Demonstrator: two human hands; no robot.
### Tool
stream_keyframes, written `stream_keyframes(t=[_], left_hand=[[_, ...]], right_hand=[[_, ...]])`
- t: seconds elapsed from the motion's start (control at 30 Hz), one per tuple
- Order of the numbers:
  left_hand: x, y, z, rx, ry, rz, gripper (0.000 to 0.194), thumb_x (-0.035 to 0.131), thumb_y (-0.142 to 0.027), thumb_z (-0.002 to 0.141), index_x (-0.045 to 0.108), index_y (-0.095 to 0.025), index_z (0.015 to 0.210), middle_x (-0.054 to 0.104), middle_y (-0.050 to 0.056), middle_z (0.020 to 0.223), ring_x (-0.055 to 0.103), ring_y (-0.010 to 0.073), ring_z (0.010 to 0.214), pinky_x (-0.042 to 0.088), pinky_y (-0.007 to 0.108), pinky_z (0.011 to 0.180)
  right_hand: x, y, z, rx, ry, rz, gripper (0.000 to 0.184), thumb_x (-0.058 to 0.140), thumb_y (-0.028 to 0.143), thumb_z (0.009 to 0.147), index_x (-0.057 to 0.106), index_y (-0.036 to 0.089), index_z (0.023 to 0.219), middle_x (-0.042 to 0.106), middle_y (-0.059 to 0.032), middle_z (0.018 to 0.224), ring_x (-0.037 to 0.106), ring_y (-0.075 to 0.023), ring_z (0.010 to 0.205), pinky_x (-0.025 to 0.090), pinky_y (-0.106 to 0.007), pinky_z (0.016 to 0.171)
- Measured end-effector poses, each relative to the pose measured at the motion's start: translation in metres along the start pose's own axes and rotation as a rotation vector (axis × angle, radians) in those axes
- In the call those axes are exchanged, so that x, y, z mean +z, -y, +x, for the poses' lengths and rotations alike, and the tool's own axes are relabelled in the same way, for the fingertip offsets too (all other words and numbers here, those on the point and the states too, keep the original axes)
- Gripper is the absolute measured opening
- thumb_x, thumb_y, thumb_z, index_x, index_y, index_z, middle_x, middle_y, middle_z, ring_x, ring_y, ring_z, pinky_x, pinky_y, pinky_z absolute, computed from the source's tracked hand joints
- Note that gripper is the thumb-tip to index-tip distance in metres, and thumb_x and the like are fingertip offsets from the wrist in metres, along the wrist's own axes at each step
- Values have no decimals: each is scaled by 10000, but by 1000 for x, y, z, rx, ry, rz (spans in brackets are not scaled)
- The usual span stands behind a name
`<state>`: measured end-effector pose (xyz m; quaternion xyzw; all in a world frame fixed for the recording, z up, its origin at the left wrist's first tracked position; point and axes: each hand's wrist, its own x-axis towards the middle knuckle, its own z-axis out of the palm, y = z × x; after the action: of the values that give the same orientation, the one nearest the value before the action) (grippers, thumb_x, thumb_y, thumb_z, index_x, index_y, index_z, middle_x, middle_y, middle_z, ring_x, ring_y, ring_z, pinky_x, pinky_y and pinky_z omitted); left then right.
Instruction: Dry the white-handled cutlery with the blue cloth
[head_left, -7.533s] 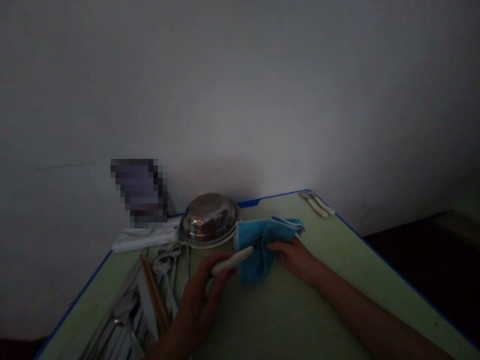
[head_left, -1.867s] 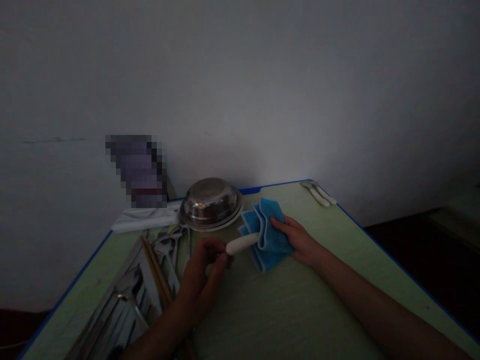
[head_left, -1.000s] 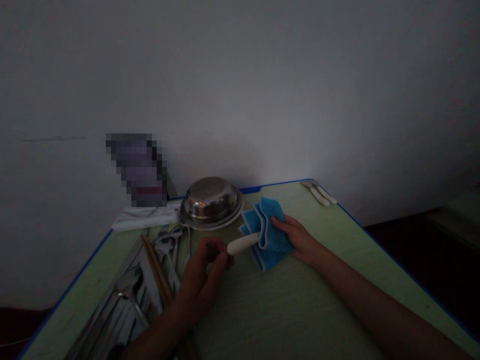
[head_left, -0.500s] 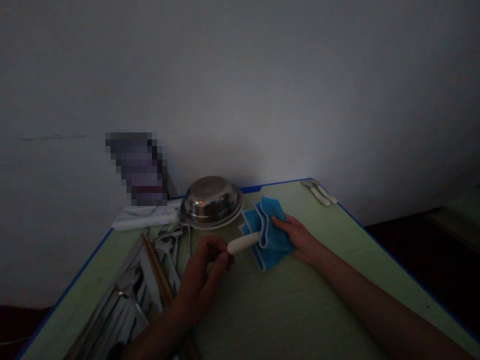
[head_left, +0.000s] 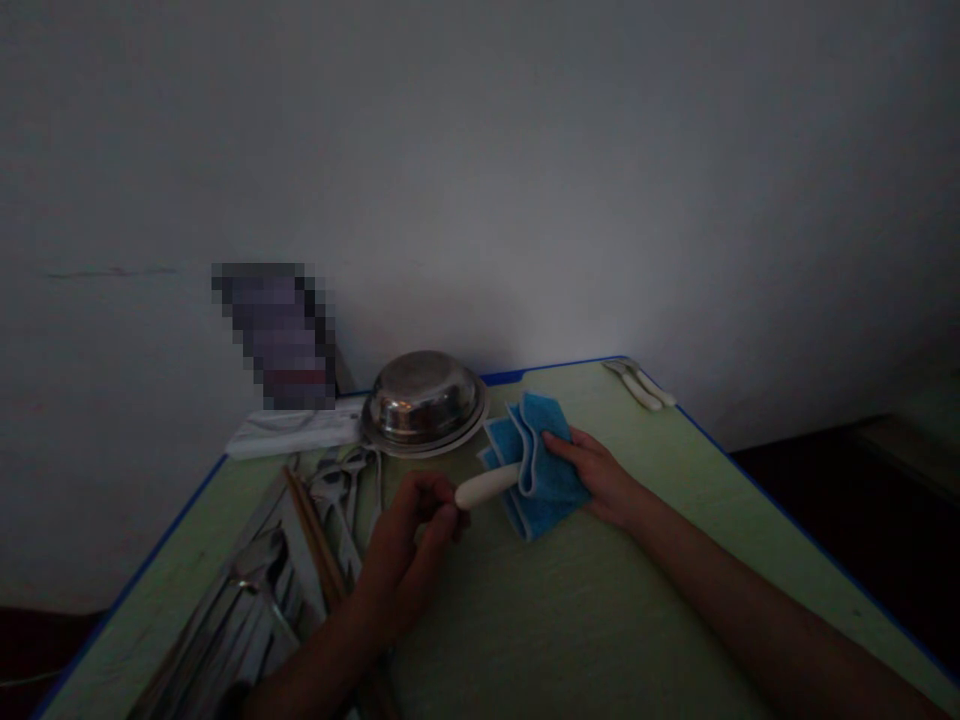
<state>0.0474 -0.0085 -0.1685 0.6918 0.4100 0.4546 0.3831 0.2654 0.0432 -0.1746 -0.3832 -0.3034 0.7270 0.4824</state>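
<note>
Biggest thing here is the plain wall (head_left: 465, 180), then the pale green table (head_left: 570, 620) with blue edging. Down its left side there's a big spread of metal cutlery (head_left: 259, 570) with wooden chopsticks (head_left: 316, 542) among it. Near the wall, a shiny metal bowl (head_left: 425, 395) sits upside down.

Next up, the blue cloth (head_left: 551, 490), out over the middle of the table. About 7 seconds back it hung loose with a bit of metal showing; now it's folded round the utensil's head, which I can't see. Basically nothing's moved in the last second, though.

Right hand (head_left: 596, 478) has its fingers closed on the cloth. Left hand (head_left: 420, 530) is pinching just the butt of the white-handled utensil (head_left: 487, 487), whereas earlier it had more of the handle. Smallest: two more white-handled pieces (head_left: 641, 393), same far right corner as before.
</note>
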Motion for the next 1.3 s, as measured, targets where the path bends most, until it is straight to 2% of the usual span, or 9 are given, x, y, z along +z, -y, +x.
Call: stream_keyframes(t=[1.3], left_hand=[[-1,2,-1,-11,12,-81,44,392,-196,888,431,-202,868,515,-23,694,471,115,586,382,235,545]], right_hand=[[1,0,0,13,-7,3,192,688,277,702,668,145,840,716,-21,686,657,-141,548,541,-268,599]])
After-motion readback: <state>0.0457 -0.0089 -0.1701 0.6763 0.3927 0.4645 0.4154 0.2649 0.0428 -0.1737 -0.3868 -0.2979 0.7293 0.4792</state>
